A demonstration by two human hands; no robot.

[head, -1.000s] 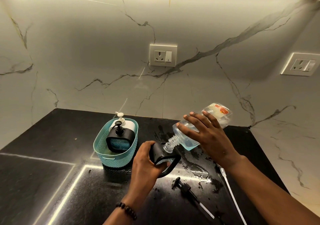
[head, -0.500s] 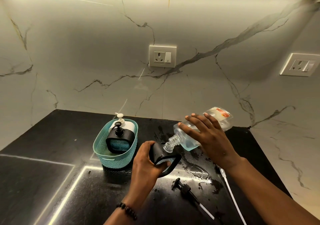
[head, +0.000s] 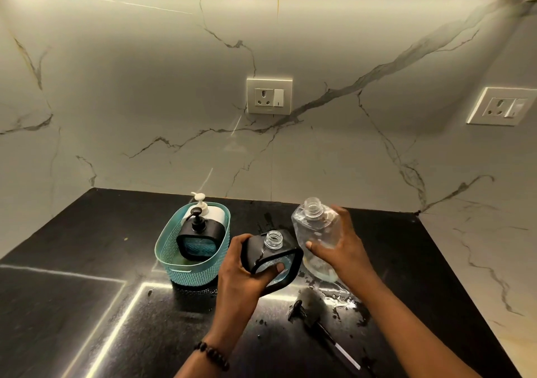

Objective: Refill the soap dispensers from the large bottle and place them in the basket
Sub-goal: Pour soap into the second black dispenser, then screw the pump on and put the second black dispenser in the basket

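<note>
A teal woven-pattern basket (head: 186, 273) sits on a black counter (head: 72, 261) before a grey-veined white marble wall (head: 145, 87).

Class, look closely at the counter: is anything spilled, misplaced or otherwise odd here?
Yes. Liquid is spilled on the black counter, in a wet patch just below the clear bottle in the right hand. A black pump lies loose beside it, while the dispenser in the left hand has no pump on.

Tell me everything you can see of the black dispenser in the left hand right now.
The black dispenser is a squarish black frame around a clear patterned body, its threaded clear neck open, no pump fitted. It is tilted, neck up and away, above the black counter. The left hand grips it from below, thumb on its front window. Liquid level unclear.
</note>
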